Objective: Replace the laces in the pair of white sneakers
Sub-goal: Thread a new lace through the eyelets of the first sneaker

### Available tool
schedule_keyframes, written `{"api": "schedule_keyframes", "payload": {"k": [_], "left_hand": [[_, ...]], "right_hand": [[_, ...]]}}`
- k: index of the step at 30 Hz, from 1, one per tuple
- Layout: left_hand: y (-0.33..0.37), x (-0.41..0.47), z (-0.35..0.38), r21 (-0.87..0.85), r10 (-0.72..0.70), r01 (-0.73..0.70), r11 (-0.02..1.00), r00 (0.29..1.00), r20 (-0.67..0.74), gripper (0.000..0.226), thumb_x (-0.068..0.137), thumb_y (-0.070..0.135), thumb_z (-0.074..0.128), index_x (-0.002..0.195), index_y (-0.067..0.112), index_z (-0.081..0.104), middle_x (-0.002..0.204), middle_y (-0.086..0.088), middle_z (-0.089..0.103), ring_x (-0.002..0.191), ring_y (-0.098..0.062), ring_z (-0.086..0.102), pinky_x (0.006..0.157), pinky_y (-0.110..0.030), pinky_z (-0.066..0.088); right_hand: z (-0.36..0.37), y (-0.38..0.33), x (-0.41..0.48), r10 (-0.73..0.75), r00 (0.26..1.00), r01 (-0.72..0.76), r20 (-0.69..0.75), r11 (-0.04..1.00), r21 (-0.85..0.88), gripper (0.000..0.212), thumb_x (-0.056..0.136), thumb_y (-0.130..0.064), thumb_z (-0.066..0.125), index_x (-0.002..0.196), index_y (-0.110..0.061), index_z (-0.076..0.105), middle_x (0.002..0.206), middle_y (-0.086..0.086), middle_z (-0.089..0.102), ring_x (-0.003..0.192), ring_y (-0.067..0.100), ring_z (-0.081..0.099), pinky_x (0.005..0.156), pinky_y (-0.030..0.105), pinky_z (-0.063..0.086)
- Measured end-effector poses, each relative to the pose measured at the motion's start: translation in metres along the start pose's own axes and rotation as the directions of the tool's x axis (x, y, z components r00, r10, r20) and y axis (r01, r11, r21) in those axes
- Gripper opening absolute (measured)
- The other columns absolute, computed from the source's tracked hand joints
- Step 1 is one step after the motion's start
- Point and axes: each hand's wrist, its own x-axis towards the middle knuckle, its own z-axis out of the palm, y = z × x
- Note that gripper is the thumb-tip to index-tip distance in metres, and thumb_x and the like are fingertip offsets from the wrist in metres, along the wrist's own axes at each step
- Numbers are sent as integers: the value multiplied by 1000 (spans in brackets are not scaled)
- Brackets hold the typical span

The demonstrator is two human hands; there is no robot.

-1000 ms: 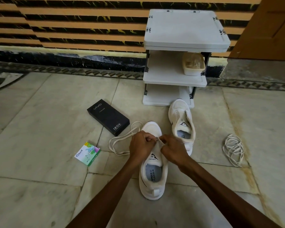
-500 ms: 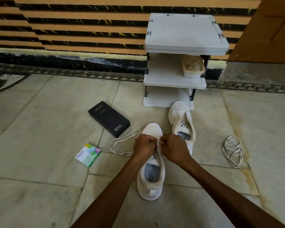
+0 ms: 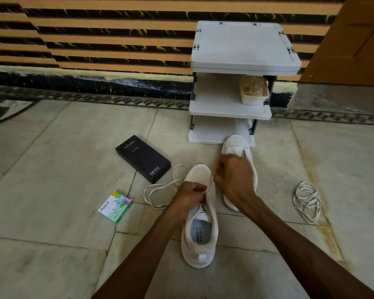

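A white sneaker (image 3: pixel 200 231) lies on the floor in front of me, toe pointing away. My left hand (image 3: pixel 190 194) pinches its upper at the left eyelets. My right hand (image 3: pixel 232 178), blurred, is closed on a white lace end and raised above the toe. The rest of that lace (image 3: pixel 160 190) loops on the floor to the shoe's left. The second white sneaker (image 3: pixel 239 147) lies behind, partly hidden by my right hand. Another white lace (image 3: pixel 308 200) is coiled on the floor at the right.
A white three-tier shoe rack (image 3: pixel 235 87) stands against the striped wall with a beige container (image 3: pixel 254 91) on its middle shelf. A black Vivo box (image 3: pixel 143 158) and a small Odonil packet (image 3: pixel 115 207) lie left of the shoes. A wooden door (image 3: pixel 350 39) is at right.
My right hand has lifted up and away from the left hand, drawing the lace end out over the toe. The left hand stays on the eyelets.
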Motion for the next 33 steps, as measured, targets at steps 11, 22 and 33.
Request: {"api": "schedule_keyframes", "payload": {"k": [11,22,33], "left_hand": [[4,9,-4,201,48,-50,978,999,14,25,79,1,67,103,7,71,105,-13,70,99,-28,66,93,-40,54],[43,13,-42,-27,436,-436,900,897,74,56,69,-14,62,100,32,68,104,12,67,97,0,60,74,-16,51],[-2,26,-26,422,485,-482,768,868,108,60,59,0,81,109,18,53,110,1,57,103,-14,56,83,-24,50]], "right_hand": [[-48,-11,23,45,969,-166,244,848,503,13,97,-18,45,94,-13,58,86,1,69,67,15,63,59,31,49],[38,18,-8,-24,947,152,321,913,-380,16,90,-19,54,99,-10,63,99,13,67,88,31,66,63,31,39],[-45,-14,7,92,983,-175,161,749,639,17,87,1,61,78,-7,73,75,1,74,64,5,67,60,19,52]]}}
